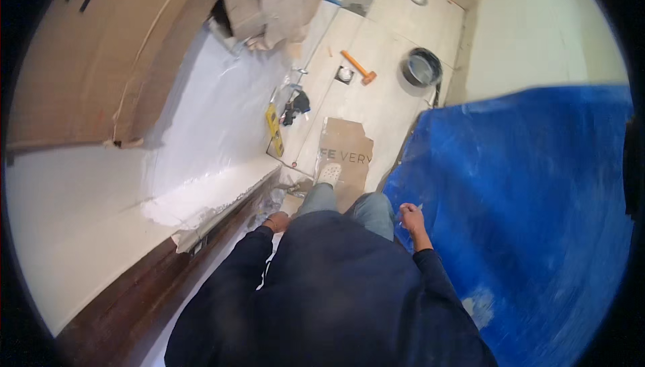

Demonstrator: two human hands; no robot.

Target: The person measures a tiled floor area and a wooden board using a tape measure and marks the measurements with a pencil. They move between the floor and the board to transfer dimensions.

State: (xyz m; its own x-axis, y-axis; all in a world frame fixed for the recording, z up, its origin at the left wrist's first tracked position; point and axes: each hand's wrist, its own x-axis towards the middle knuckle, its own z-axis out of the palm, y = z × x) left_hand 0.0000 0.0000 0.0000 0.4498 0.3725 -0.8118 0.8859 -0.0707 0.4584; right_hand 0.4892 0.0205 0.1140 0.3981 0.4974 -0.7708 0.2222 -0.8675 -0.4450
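Observation:
My right hand (412,218) is beside my right knee, against the blue sheet. Its fingers are closed, with a small pale bit at the fingertips that is too small to name. Down by my left thigh hangs my left hand (276,222), near the edge of the white wall; its fingers are mostly hidden. In front of my legs a piece of printed cardboard (346,144) lies on the tiled floor, and my light perforated shoe (330,174) rests on it.
Farther ahead on the tiles are an orange mallet (359,68), a black bucket (422,68), a round drain (345,74) and a yellow spirit level (274,130). A blue sheet (510,212) covers the right side. Large cardboard (101,58) stands at the left, with crumpled cardboard (279,4) beyond.

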